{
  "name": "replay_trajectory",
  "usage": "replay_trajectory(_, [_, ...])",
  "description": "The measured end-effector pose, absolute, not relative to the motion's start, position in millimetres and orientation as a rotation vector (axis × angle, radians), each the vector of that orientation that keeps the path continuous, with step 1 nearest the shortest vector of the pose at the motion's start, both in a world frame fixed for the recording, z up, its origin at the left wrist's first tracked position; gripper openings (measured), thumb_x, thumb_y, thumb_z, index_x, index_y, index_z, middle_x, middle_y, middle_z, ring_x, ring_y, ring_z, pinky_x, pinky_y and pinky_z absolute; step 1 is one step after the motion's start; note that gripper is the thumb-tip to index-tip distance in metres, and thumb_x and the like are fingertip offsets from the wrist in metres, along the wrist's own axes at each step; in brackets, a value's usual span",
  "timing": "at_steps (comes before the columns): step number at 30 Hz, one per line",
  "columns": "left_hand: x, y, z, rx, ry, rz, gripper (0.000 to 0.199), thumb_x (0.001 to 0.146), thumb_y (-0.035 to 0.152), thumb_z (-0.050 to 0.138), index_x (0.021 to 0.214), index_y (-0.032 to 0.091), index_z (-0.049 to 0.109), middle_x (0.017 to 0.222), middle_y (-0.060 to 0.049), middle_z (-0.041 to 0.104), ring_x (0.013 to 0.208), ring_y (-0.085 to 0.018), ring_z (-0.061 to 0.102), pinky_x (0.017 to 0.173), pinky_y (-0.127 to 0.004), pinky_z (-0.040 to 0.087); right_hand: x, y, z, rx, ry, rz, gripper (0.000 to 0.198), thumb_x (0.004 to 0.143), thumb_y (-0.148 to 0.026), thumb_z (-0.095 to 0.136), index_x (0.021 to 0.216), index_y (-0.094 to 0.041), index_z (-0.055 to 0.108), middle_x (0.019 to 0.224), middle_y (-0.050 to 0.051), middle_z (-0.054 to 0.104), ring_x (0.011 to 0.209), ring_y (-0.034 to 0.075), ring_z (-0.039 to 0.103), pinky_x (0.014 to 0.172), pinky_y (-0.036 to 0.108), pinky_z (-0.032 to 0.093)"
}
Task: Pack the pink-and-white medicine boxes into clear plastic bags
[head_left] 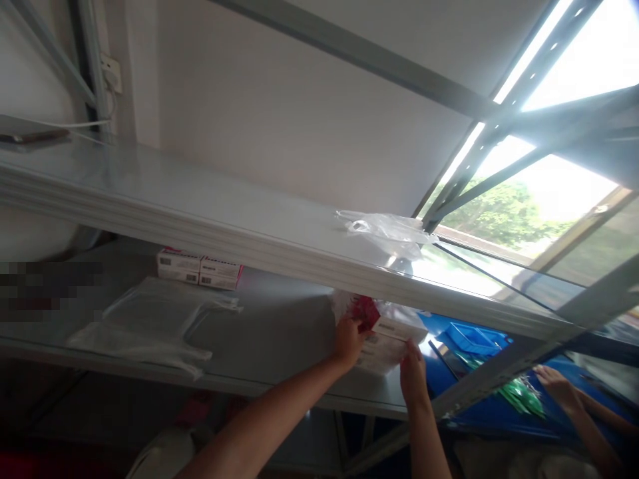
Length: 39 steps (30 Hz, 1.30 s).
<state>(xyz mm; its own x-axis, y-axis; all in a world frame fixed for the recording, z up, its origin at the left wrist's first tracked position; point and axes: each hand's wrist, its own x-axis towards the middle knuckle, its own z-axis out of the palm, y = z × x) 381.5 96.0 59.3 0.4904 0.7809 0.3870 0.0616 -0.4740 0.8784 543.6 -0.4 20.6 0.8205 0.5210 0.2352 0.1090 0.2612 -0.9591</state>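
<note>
On the lower shelf, white cardboard boxes [382, 356] sit with clear plastic bag film [413, 318] around and behind them. My left hand [349, 340] is closed at their left side, its fingers on a red box [367, 311] that is partly under the upper shelf's edge. At the right side of the boxes, my right hand [413, 372] is closed with fingertips pinched at the corner, where the bag film seems to be. Shade and blur hide exactly what those fingertips grip. Left of my hands, a flat clear plastic bag [154, 319] lies on the same shelf.
Two small white boxes [200, 268] stand farther left. Another plastic bag [384, 229] lies on the upper shelf [224, 193], with a phone-like flat object [32, 132] at its left end. Beyond a metal post [519, 352], another person's hand [554, 386] is near green packets [522, 396] and a blue tray [476, 338].
</note>
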Motion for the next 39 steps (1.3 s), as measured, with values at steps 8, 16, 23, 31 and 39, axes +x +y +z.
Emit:
replay_trajectory(8, [387,94,59,1.844,0.698,1.078,0.022,0.082,0.038,0.068,0.087,0.017,0.071,0.087,-0.007,0.072,0.082,-0.022,0.065,0.077,-0.031,0.047,536,3,20,-1.289,-0.552,0.265,0.061,0.070,-0.059,0.063,0.115,-0.019,0.060,0.100,0.006,0.068,0.092,0.023,0.064,0.083,0.037,0.052])
replay_trajectory(16, [384,91,58,1.921,0.713,1.061,0.024,0.086,0.039,0.063,0.086,0.016,0.072,0.093,-0.010,0.072,0.088,-0.024,0.065,0.084,-0.034,0.047,535,7,13,-1.225,-0.549,0.251,0.068,0.077,-0.063,0.053,0.127,-0.019,0.053,0.113,0.008,0.065,0.098,0.021,0.062,0.088,0.037,0.049])
replay_trajectory(23, [384,86,54,1.923,0.653,1.043,0.029,0.087,0.031,0.062,0.113,0.017,0.065,0.119,-0.012,0.064,0.113,-0.027,0.057,0.101,-0.042,0.042,524,12,23,-1.238,-0.538,0.193,0.070,0.077,-0.064,0.049,0.130,-0.017,0.050,0.123,0.010,0.060,0.109,0.024,0.058,0.093,0.039,0.047])
replay_trajectory(31, [246,82,41,2.163,0.536,1.252,0.067,0.091,0.039,0.053,0.148,0.024,0.022,0.157,-0.011,0.008,0.144,-0.028,0.011,0.115,-0.049,0.019,473,-46,-14,-1.427,-0.184,-0.151,0.059,0.080,-0.050,0.052,0.133,-0.032,0.036,0.146,0.007,0.039,0.134,0.027,0.038,0.107,0.048,0.037])
replay_trajectory(39, [-1,153,10,2.666,0.944,0.631,0.052,0.081,0.033,0.068,0.130,0.030,0.052,0.153,-0.006,0.025,0.143,-0.031,0.013,0.113,-0.058,0.007,316,-39,-50,-1.604,-0.678,0.153,0.044,0.087,-0.054,0.039,0.115,-0.024,0.055,0.126,0.009,0.057,0.124,0.028,0.047,0.104,0.044,0.036])
